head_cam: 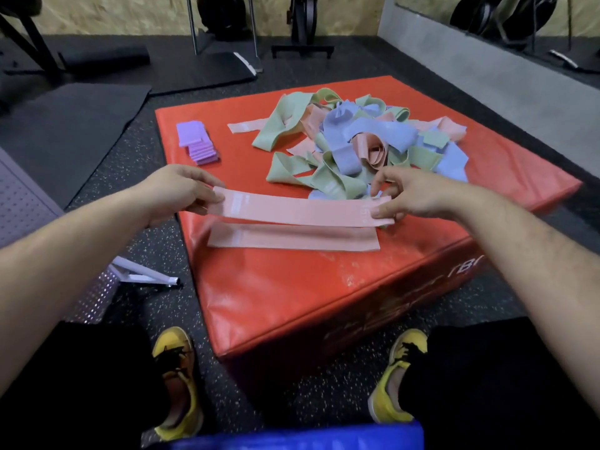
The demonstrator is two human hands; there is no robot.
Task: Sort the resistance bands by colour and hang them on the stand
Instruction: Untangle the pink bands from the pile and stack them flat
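Observation:
A pink resistance band (302,212) is stretched flat between my hands, just above the red box (292,287). My left hand (181,190) pinches its left end and my right hand (412,196) pinches its right end. Directly beneath it another pink band (292,240) lies flat on the box. A tangled heap of green, blue and pink bands (350,144) fills the far right of the box top. Folded purple bands (198,142) sit stacked at the far left corner. No stand is clearly recognisable in view.
The red box stands on speckled black rubber flooring (156,241). A white metal frame piece (146,276) and a perforated panel (22,203) lie at the left. Dark mats (71,125) and gym equipment are behind. My yellow shoes (178,378) flank the box's near corner.

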